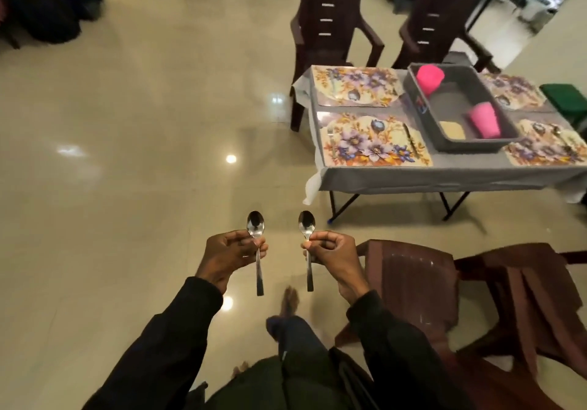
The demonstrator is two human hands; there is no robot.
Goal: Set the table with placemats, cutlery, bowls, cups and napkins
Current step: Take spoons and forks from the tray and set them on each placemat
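Left hand (233,252) and right hand (330,251) each pinch an upright spoon — left spoon (256,224), right spoon (306,223) — table (413,174) at two o'clock.

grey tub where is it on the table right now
Head view, upper right: the grey tub sits mid-table, between the floral placemats on its left and right, holding two pink cups.

Dining hall: tiled floor (143,108), plastic chairs (330,22), clothed table (413,178)
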